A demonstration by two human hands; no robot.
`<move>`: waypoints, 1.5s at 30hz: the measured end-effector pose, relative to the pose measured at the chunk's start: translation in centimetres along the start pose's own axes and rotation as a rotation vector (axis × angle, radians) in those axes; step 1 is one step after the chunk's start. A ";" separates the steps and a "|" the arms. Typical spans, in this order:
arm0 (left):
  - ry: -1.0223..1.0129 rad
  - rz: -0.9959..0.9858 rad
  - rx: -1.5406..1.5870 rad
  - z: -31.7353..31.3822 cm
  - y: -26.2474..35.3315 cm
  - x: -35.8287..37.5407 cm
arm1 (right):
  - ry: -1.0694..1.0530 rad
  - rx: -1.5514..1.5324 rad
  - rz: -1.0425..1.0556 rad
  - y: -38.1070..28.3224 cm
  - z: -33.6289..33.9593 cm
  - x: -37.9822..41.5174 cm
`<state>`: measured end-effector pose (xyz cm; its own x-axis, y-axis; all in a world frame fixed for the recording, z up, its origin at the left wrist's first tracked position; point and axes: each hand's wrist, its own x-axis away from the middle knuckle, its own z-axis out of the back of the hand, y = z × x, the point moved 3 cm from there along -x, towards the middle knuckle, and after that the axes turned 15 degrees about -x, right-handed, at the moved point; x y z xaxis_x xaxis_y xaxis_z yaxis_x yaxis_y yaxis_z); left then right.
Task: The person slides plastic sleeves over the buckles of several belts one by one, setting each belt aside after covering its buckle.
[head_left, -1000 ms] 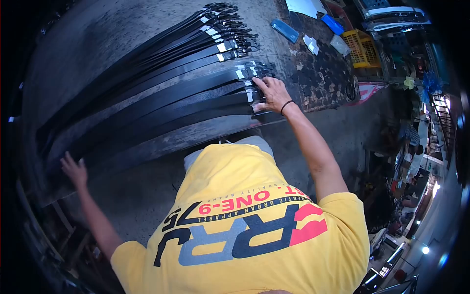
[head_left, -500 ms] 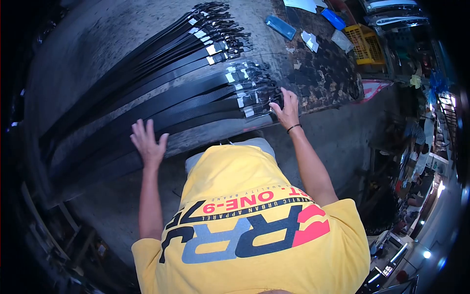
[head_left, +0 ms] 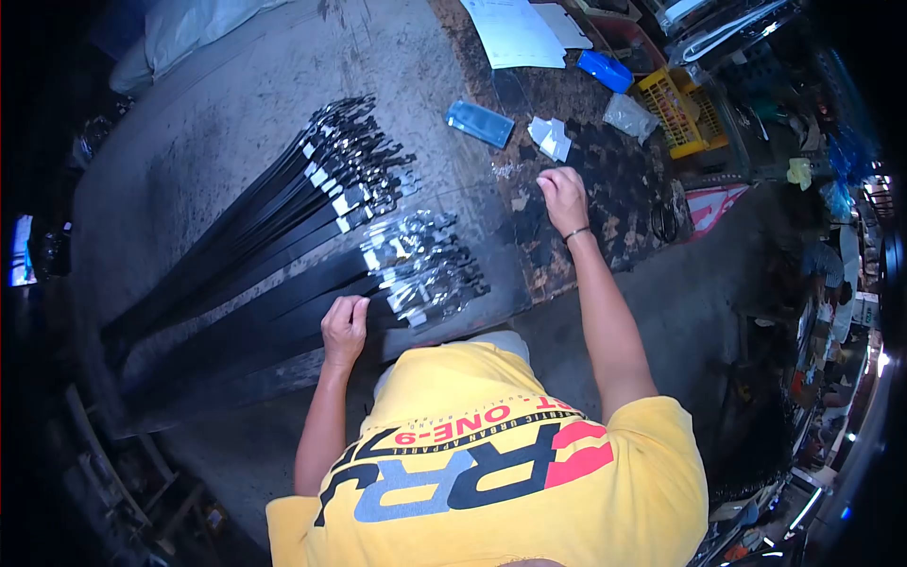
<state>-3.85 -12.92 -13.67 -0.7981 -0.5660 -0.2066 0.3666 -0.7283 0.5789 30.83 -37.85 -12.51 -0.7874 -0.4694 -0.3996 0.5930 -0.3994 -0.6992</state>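
Observation:
Two bundles of black straps lie on the table, narrow at the left and fanned out at the right, where white tags and shiny wrapped ends show. My left hand (head_left: 344,333) is closed, at the near side of the nearer strap bundle (head_left: 283,326); whether a strap is in its fingers is hidden. Farther back lies the other strap bundle (head_left: 255,217). Over the dark, worn part of the table is my right hand (head_left: 565,202), its fingers curled together, just short of some white paper slips (head_left: 550,139). Anything inside that grip cannot be made out.
A blue-grey box (head_left: 480,124) lies behind the straps. Beyond it are white paper sheets (head_left: 515,33), a blue object (head_left: 605,71), a clear plastic packet (head_left: 630,117) and a yellow basket (head_left: 673,113). Off the right side, a person in a striped top (head_left: 824,265) is among clutter.
Both hands went from spread fingers to curled ones. My right hand left the strap ends and moved toward the paper slips. My left hand shifted right along the nearer bundle. The view has also turned.

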 end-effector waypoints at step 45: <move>-0.312 0.384 1.185 3.3 5.7 -6.8 | -0.284 -1.633 -0.878 -20.4 -13.0 4.3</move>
<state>2.08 -12.01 -6.37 -0.8730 -0.4308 0.2286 0.0785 0.3384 0.9377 13.16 -21.46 -7.64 -0.5894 -0.7426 0.3181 -0.7711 0.3997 -0.4957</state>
